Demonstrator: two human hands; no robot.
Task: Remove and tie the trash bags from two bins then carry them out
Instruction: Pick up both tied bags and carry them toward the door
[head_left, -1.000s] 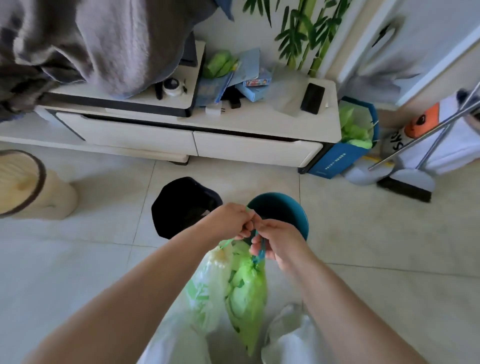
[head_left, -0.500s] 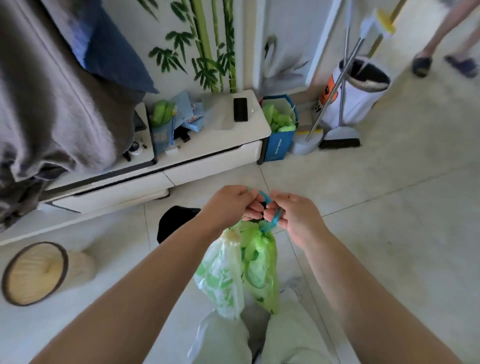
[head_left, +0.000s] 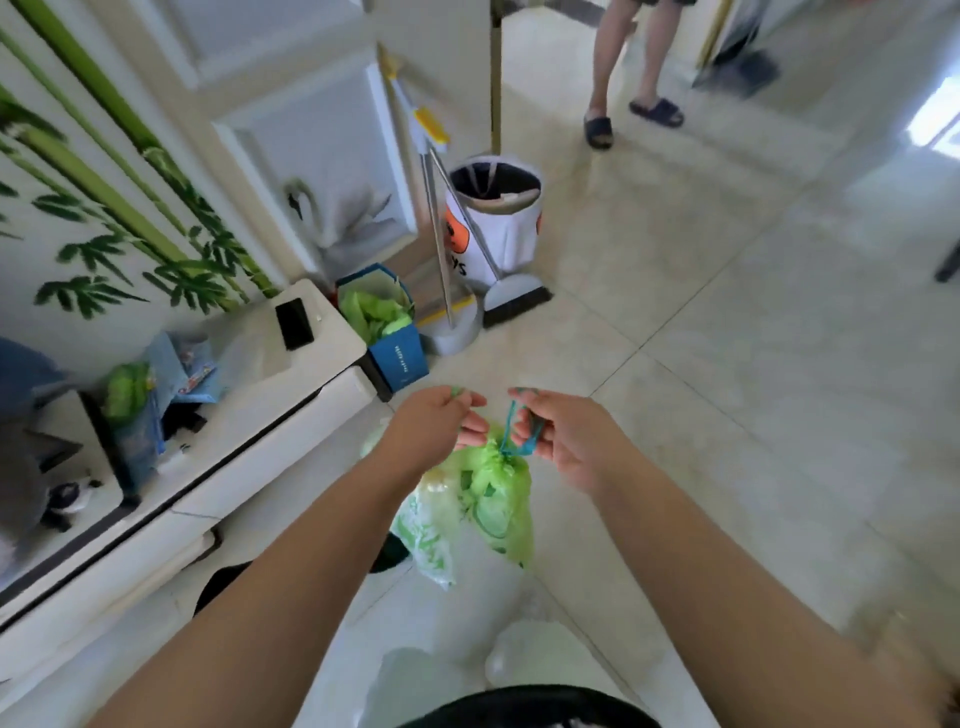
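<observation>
Two trash bags hang in front of me: a green one (head_left: 498, 499) gathered at the neck by a teal drawstring (head_left: 511, 426), and a paler white-green one (head_left: 428, 540) to its left. My right hand (head_left: 563, 436) pinches the teal drawstring loop. My left hand (head_left: 434, 426) grips the neck of the paler bag, a bit of green showing above its fingers. A dark bin (head_left: 221, 582) is partly hidden under my left forearm.
A white low cabinet (head_left: 249, 426) runs along the left wall. A blue box of green bags (head_left: 395, 343), a broom and dustpan (head_left: 511, 296) and a white bin (head_left: 498, 223) stand near the door. Another person's legs (head_left: 628, 73) are at the top. Tiled floor spreads right.
My view has swung right, toward the door and open floor. My hands have drawn apart, the right one pulling the teal drawstring out. The bags still hang between them.
</observation>
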